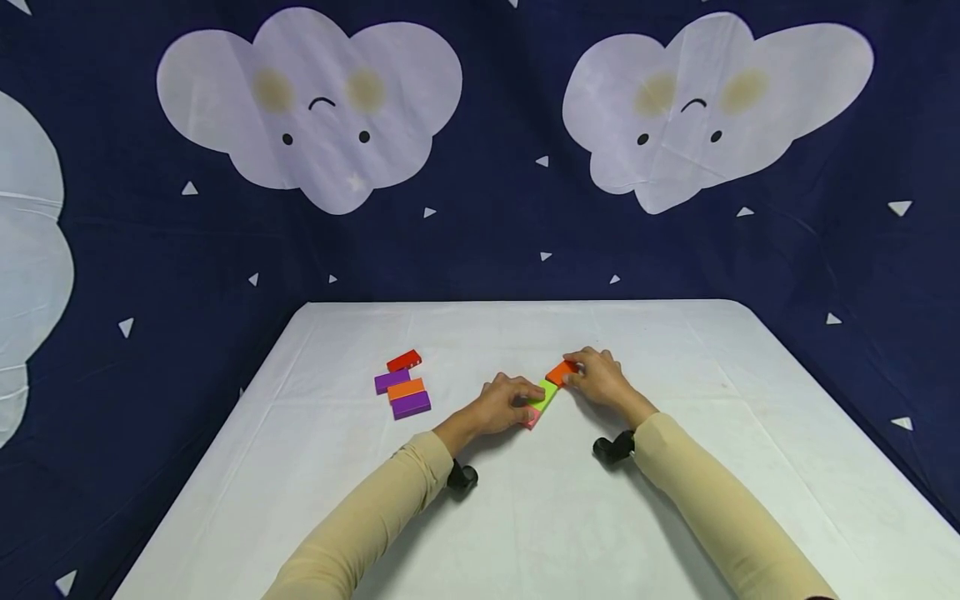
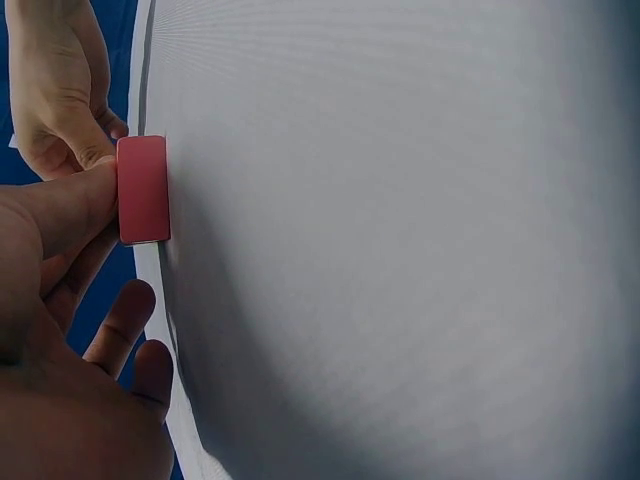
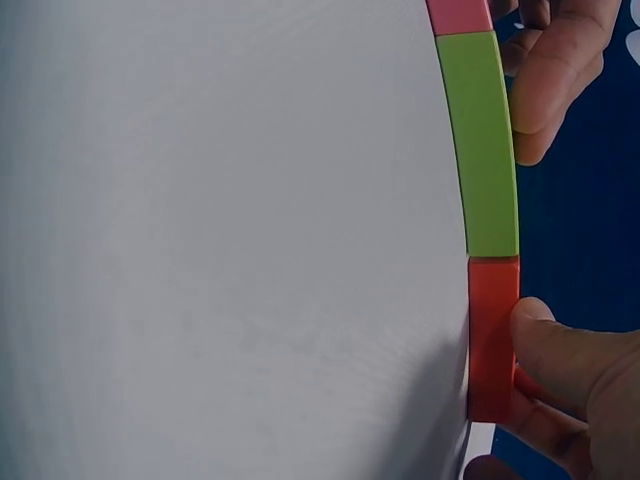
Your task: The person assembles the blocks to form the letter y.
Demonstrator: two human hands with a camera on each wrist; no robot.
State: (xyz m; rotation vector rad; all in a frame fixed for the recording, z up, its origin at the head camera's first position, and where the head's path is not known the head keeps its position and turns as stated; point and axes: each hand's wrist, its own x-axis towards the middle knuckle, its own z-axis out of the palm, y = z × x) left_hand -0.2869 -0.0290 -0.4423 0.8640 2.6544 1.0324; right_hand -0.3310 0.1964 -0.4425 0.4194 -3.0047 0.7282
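Note:
A pink block [image 2: 143,190], a lime-green block [image 3: 482,150] and an orange block [image 3: 492,340] lie end to end in a slanting row on the white table. My left hand [image 1: 497,405] reaches over the near part of that row. Its thumb is at the pink block and its forefinger at the green one. At the far end my right hand [image 1: 600,379] pinches the orange block between thumb and fingers. In the right wrist view the orange block's end meets the green block's end. Fingers hide part of the pink block in the head view.
Left of the hands, a red block [image 1: 404,361], a purple block [image 1: 392,382], a smaller-looking orange block [image 1: 406,389] and another purple block [image 1: 411,406] lie close together. The white table [image 1: 300,500] ends at a dark blue cloth backdrop [image 1: 495,250] with clouds.

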